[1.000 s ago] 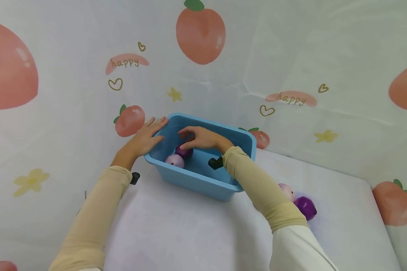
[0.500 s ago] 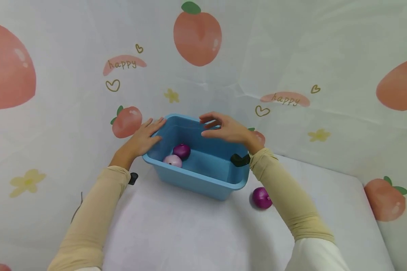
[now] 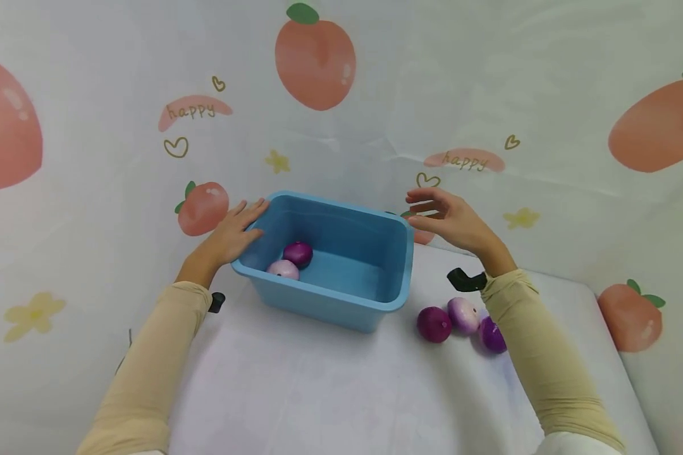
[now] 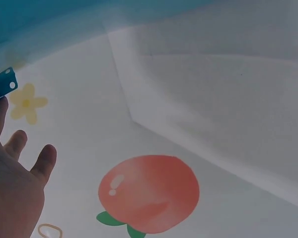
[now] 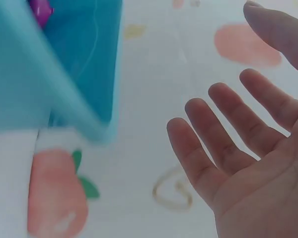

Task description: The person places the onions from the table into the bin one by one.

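A light blue plastic bin [image 3: 313, 308] stands on the table, with a dark purple onion [image 3: 298, 253] and a pale pink-purple onion [image 3: 283, 270] inside at its left end. My left hand [image 3: 229, 237] rests on the bin's left rim, fingers spread. Off the bin's right end, my right hand [image 3: 460, 218] hovers in the air; its fingers are loosely extended and hold nothing, as the palm [image 5: 263, 198] in the right wrist view shows. Below that hand a dark purple onion [image 3: 434, 325], a pale onion [image 3: 463, 315] and a violet onion [image 3: 492, 335] lie grouped on the table, the violet one partly behind the sleeve.
A white cloth [image 3: 319, 392] covers the table. Behind it rises a backdrop [image 3: 364, 126] printed with peaches, hearts and flowers, close to the bin's far side. Black camera mounts [image 3: 467, 280] stick out at the wrists.
My right hand has let go of the dark purple onion in the bin, lifted out and moved right past the rim. The left hand stays on the rim. The onions on the right are now uncovered.
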`<state>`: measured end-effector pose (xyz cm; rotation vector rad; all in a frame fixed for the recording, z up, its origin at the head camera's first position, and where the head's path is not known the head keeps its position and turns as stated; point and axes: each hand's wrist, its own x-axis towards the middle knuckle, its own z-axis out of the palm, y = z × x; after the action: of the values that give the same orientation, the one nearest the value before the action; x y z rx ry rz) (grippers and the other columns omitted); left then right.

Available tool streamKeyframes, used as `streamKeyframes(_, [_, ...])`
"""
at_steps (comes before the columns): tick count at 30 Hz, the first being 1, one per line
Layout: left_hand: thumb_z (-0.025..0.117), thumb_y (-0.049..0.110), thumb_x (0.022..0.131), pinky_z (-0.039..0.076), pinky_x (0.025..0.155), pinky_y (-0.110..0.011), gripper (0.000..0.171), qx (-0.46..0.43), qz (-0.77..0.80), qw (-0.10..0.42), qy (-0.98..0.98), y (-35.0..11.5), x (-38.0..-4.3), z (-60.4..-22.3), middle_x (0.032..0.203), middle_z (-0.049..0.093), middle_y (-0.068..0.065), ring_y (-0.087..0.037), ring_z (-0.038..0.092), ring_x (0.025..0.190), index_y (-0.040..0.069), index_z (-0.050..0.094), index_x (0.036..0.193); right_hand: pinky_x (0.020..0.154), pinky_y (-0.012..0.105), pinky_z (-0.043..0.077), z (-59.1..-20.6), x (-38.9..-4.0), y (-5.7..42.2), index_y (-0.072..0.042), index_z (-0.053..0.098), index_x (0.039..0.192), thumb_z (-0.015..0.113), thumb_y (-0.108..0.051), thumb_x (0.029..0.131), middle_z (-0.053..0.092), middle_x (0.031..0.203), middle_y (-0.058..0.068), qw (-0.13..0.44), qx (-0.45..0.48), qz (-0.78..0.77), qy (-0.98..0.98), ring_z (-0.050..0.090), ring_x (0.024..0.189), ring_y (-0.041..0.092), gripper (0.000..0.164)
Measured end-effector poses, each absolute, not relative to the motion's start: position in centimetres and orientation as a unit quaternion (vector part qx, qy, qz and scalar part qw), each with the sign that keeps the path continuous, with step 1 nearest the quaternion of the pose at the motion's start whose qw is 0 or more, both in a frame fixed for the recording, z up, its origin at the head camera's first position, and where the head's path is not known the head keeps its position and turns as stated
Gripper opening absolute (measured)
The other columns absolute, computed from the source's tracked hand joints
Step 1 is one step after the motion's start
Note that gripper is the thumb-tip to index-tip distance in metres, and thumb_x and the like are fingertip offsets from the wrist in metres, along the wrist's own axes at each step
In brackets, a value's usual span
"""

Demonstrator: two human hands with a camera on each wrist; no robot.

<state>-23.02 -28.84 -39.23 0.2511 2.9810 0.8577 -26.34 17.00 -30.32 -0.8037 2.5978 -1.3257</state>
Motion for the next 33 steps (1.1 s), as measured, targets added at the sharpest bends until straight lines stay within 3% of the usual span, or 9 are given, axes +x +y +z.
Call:
streamKeyframes(6, [0.041,0.033,0.103,0.009,0.118,-0.08,0.066,0.082,0.282,0.018,0.956,-28.7,-23.3,-39.5,0.173,0.014,0.0,-0.038,-0.002,0.162,0.032,0.015,0.164,0.091,0.011,0.051,-31.4,-25.0,21.6,-0.012,0.053,0.144,0.069,-0.024,0.097,0.058,0.144,0.009,0.039,-0.219,-0.43,0.875,0.059,0.132,0.032,0.051])
streamKeyframes(11, [0.041,0.035,0.103,0.009,0.118,-0.08,0.066,0.082,0.28,0.02,0.956,-28.9,-23.6,-39.6,0.173,0.014,0.001,-0.038,-0.002,0.162,0.033,0.014,0.164,0.09,0.011,0.053,-33.4,-24.1,25.1,-0.008,0.053,0.145,0.069,-0.023,0.097,0.061,0.139,0.004,0.026,-0.196,-0.426,0.883,0.063,0.126,0.027,0.053])
streamKeyframes(15, [0.04,0.034,0.104,0.009,0.118,-0.08,0.066,0.08,0.281,0.018,0.956,-29.2,-23.8,-39.4,0.174,0.013,0.002,-0.038,-0.003,0.162,0.034,0.013,0.164,0.09,0.01,0.05,-35.6,-23.7,27.2,-0.01,0.052,0.146,0.069,-0.029,0.098,0.062,0.136,-0.007,0.042,-0.163,-0.422,0.891,0.063,0.12,0.007,0.054])
streamKeyframes(17, [0.04,0.034,0.104,0.01,0.117,-0.081,0.066,0.079,0.279,0.019,0.957,-29.4,-23.7,-39.3,0.174,0.013,0.001,-0.038,-0.003,0.162,0.034,0.013,0.164,0.091,0.009,0.049,-37.0,-23.3,27.9,-0.011,0.051,0.147,0.068,-0.032,0.098,0.061,0.138,-0.004,0.057,-0.15,-0.422,0.892,0.062,0.12,0.003,0.055])
streamKeyframes(19, [0.04,0.034,0.104,0.011,0.117,-0.081,0.066,0.078,0.277,0.023,0.957,-29.5,-23.5,-39.2,0.174,0.012,0.0,-0.038,-0.003,0.162,0.034,0.012,0.164,0.091,0.009,0.049,-38.3,-23.0,28.5,-0.011,0.049,0.148,0.067,-0.033,0.099,0.059,0.141,0.002,0.073,-0.138,-0.426,0.891,0.062,0.123,0.01,0.056])
streamKeyframes(22, [0.04,0.034,0.104,0.012,0.116,-0.081,0.067,0.077,0.278,0.026,0.957,-29.7,-23.3,-39.2,0.174,0.011,0.0,-0.039,-0.003,0.161,0.034,0.011,0.164,0.094,0.017,0.051,-40.1,-22.5,29.2,-0.01,0.048,0.147,0.068,-0.035,0.098,0.056,0.145,0.011,0.086,-0.12,-0.418,0.897,0.061,0.129,0.026,0.059])
streamKeyframes(24, [0.039,0.034,0.104,0.012,0.116,-0.082,0.067,0.076,0.279,0.025,0.957,-29.7,-23.2,-39.1,0.174,0.011,0.0,-0.039,-0.004,0.161,0.034,0.01,0.164,0.098,0.029,0.054,-41.3,-22.3,29.7,-0.009,0.048,0.147,0.068,-0.038,0.097,0.055,0.147,0.016,0.09,-0.113,-0.4,0.905,0.058,0.132,0.037,0.062])
streamKeyframes(28, [0.039,0.033,0.103,0.01,0.117,-0.081,0.067,0.076,0.283,0.02,0.956,-29.9,-22.9,-39.1,0.174,0.011,-0.001,-0.04,-0.003,0.161,0.033,0.011,0.164,0.106,0.057,0.05,-43.2,-21.9,30.5,-0.007,0.046,0.149,0.069,-0.044,0.095,0.051,0.152,0.021,0.107,-0.107,-0.363,0.92,0.052,0.136,0.044,0.069])
streamKeyframes(33, [0.039,0.032,0.103,0.01,0.116,-0.082,0.067,0.078,0.283,0.019,0.956,-29.9,-22.8,-39.2,0.174,0.012,-0.003,-0.041,-0.003,0.161,0.031,0.012,0.165,0.108,0.063,0.046,-44.6,-21.1,31.0,-0.005,0.044,0.151,0.071,-0.046,0.093,0.05,0.154,0.021,0.129,-0.11,-0.347,0.922,0.05,0.137,0.047,0.076])
